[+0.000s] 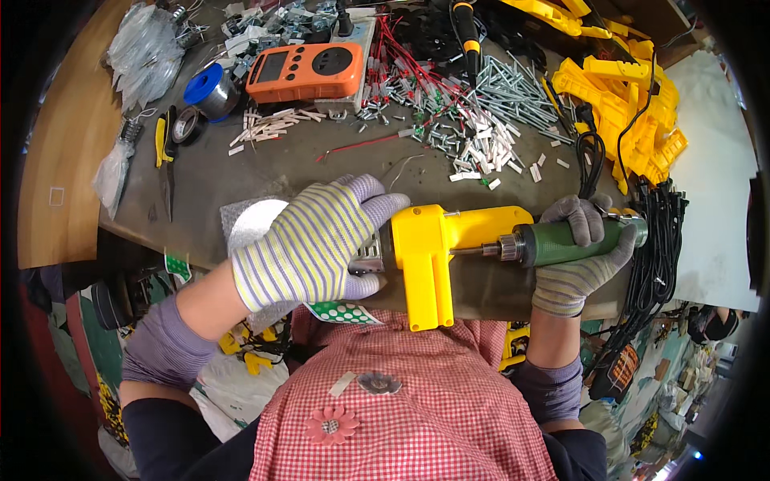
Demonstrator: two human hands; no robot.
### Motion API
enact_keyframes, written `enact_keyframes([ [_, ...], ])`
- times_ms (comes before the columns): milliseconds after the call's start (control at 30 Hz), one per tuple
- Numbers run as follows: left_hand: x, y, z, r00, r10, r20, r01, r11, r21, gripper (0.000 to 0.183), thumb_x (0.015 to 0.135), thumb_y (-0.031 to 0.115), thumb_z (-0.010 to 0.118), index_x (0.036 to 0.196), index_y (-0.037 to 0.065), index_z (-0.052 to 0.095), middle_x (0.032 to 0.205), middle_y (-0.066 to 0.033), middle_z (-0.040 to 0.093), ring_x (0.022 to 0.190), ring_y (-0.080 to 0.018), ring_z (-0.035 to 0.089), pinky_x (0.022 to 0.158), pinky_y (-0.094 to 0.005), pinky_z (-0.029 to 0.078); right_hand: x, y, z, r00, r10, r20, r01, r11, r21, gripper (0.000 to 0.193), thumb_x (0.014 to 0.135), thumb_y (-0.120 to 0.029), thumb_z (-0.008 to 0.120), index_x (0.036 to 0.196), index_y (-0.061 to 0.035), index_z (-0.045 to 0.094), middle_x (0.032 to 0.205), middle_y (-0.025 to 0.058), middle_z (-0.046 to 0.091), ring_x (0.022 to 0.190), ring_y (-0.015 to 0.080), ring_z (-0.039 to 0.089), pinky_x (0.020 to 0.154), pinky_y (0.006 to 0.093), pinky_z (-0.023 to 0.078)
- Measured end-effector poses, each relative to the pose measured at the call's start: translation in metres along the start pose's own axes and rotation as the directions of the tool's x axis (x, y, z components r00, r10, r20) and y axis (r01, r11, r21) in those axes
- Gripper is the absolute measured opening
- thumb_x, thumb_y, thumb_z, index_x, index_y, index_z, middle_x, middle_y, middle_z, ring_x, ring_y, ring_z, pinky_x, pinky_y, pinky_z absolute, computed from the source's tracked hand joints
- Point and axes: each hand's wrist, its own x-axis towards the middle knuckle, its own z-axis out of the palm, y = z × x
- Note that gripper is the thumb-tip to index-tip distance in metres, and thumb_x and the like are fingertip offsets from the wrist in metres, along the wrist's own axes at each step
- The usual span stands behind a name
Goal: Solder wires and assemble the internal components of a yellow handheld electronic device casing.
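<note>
Apparently we're mid-screwdriving: our left hand point(321, 232) grips the yellow-cased tool point(424, 260) by its metal end point(368, 255), at the near edge of the table point(210, 180); our right hand point(571, 279) closes round the green power screwdriver point(553, 243). Next likely calls for straight, steady pressure.

The tool housing point(427, 268) is smooth plastic with a soft gloss; the electric screwdriver point(571, 244) has a plastic-looking body and shiny metal collar point(509, 247). The gloves point(309, 240) are matt knit cloth, the apron point(401, 437) checked cloth, the long screws point(517, 92) bright metal, the plastic wrapping point(147, 60) glossy and crinkled, the tabletop point(212, 186) dull.
</note>
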Motion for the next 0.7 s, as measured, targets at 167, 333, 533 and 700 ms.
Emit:
enact_keyframes([
  [167, 0.005, -0.012, 0.001, 0.994, 0.102, 0.043, -0.097, 0.989, -0.109, 0.085, 0.062, 0.037, 0.082, 0.136, 0.007, 0.051, 0.124, -0.0194, 0.055, 0.103, -0.0392, 0.061, 0.087, -0.0493, 0.05, 0.006, -0.001, -0.017, 0.998, 0.041, 0.037, -0.044, 0.996, 0.076, 0.038, 0.089, -0.044, 0.067, 0.096, -0.0078, 0.057, 0.055, -0.0081, 0.033, 0.05, 0.0084, 0.035, 0.098, 0.037, 0.048],
  [333, -0.003, -0.017, 0.008, 0.984, 0.158, -0.08, -0.164, 0.983, -0.08, 0.086, 0.061, 0.037, 0.081, 0.136, 0.007, 0.051, 0.121, -0.0189, 0.055, 0.095, -0.038, 0.06, 0.082, -0.0472, 0.05, 0.005, 0.005, 0.003, 0.999, 0.016, -0.035, -0.015, 1.0, 0.001, 0.037, 0.088, -0.046, 0.067, 0.095, -0.0106, 0.057, 0.055, -0.009, 0.036, 0.048, 0.0077, 0.036, 0.089, 0.0323, 0.05],
  [533, 0.002, -0.014, 0.008, 0.984, 0.162, -0.068, -0.17, 0.978, -0.123, 0.086, 0.062, 0.036, 0.079, 0.138, 0.008, 0.05, 0.117, -0.0174, 0.055, 0.087, -0.036, 0.059, 0.076, -0.0469, 0.049, -0.003, 0.011, 0.015, 0.991, -0.08, -0.103, 0.071, 0.993, -0.091, 0.035, 0.087, -0.046, 0.068, 0.094, -0.0132, 0.056, 0.055, -0.0093, 0.041, 0.045, 0.0061, 0.037, 0.069, 0.0227, 0.047],
  [700, 0.001, -0.014, 0.01, 0.981, 0.167, -0.099, -0.179, 0.976, -0.126, 0.085, 0.062, 0.035, 0.08, 0.137, 0.009, 0.05, 0.116, -0.0165, 0.055, 0.085, -0.0346, 0.059, 0.075, -0.0461, 0.049, -0.006, 0.018, 0.024, 0.962, -0.175, -0.209, 0.151, 0.98, -0.127, 0.035, 0.087, -0.046, 0.067, 0.092, -0.014, 0.055, 0.054, -0.0094, 0.041, 0.044, 0.0054, 0.036, 0.063, 0.0207, 0.045],
])
